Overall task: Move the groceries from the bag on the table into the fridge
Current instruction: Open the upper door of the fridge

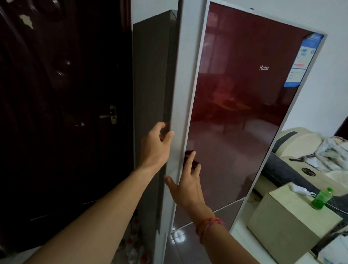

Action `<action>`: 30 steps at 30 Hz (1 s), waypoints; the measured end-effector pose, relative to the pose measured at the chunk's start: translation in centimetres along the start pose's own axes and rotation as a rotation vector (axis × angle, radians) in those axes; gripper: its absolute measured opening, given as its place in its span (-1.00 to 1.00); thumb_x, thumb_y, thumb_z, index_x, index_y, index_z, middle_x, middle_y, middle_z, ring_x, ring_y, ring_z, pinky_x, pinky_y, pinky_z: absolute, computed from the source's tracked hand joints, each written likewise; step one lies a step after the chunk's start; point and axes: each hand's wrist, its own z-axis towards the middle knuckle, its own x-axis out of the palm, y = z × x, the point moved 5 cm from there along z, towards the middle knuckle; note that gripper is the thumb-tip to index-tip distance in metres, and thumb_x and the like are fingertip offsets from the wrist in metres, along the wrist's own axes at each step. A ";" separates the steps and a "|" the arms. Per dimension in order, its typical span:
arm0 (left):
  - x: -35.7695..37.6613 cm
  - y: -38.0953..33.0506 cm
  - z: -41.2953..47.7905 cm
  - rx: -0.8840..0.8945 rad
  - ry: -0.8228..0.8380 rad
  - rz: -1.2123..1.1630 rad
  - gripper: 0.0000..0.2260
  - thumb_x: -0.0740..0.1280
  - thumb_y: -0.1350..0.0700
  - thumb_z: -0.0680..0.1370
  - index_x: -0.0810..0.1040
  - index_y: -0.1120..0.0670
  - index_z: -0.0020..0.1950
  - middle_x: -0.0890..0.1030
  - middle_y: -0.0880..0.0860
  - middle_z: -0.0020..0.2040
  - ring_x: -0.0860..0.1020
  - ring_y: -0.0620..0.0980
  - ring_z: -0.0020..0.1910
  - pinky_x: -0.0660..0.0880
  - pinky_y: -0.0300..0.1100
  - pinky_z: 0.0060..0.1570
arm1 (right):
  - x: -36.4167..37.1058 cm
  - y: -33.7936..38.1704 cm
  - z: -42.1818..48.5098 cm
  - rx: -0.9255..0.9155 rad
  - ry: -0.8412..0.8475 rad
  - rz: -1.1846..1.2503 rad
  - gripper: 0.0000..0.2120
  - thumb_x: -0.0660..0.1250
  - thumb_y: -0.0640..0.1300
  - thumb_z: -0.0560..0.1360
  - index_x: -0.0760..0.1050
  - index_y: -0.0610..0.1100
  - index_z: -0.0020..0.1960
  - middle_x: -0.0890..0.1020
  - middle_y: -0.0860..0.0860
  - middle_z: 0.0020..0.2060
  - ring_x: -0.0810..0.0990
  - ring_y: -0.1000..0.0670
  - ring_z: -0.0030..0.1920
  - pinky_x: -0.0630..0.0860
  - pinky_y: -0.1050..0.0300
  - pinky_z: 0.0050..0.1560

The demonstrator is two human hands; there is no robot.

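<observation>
As the left hand (pixel 154 149) curls its fingers round the edge of the red fridge door (pixel 237 115), the right hand (pixel 188 185) rests flat, fingers spread, on its glass; a dark wooden door (pixel 48 103) stands just left.

Left half of frame: dark wooden door (pixel 48 103), finish chipped at upper left, brass lock plate (pixel 113 114) at mid-height. Lower right: beige box (pixel 289 226) bearing a standing green plastic bottle (pixel 322 198) and a small white device (pixel 300 189), near each other but apart. Right edge: cream sofa (pixel 291 139) with crumpled pale sheeting (pixel 336 154). Bottom centre-left: red-capped bottles (pixel 135 245), blurred, on the floor.
</observation>
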 end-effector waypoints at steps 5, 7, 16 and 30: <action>0.5 -1.2 -3.7 0.143 0.059 -0.031 -0.75 0.31 0.07 0.62 0.51 0.12 0.27 0.55 -0.14 -0.12 0.56 -0.24 -0.15 0.44 -0.57 -0.20 | -1.5 -1.2 -3.4 -0.007 -0.106 -0.067 0.06 0.31 0.23 0.56 -0.58 0.12 0.51 -0.10 -0.29 0.60 0.26 -0.33 0.52 0.44 -0.25 0.37; 1.1 -1.9 -5.5 0.196 0.093 -0.056 -0.75 0.34 0.09 0.61 0.52 0.11 0.26 0.55 -0.19 -0.13 0.54 -0.32 -0.17 0.43 -0.58 -0.18 | -2.4 -1.9 -5.1 0.006 -0.145 -0.069 0.07 0.30 0.24 0.56 -0.57 0.09 0.51 -0.11 -0.27 0.61 0.24 -0.30 0.54 0.43 -0.21 0.38; 5.3 -5.4 -13.1 0.468 0.243 -0.208 -0.80 0.42 0.15 0.55 0.55 0.10 0.17 0.57 -0.12 0.09 0.49 -0.52 0.04 0.44 -0.58 -0.05 | -8.1 -5.7 -12.0 -0.023 -0.312 -0.011 0.05 0.32 0.27 0.53 -0.43 0.00 0.59 0.05 -0.06 0.62 0.36 -0.07 0.48 0.46 0.08 0.33; 12.5 -10.4 -20.4 0.752 0.571 -0.311 -0.83 0.34 0.04 0.58 0.60 0.08 0.11 0.60 -0.08 -0.02 0.60 -0.17 -0.08 0.58 -0.36 -0.14 | -18.1 -11.8 -20.0 -0.045 -0.562 -0.064 -0.28 0.25 0.18 0.58 0.02 0.04 0.61 0.48 0.01 0.32 0.55 0.02 0.23 0.62 -0.11 0.10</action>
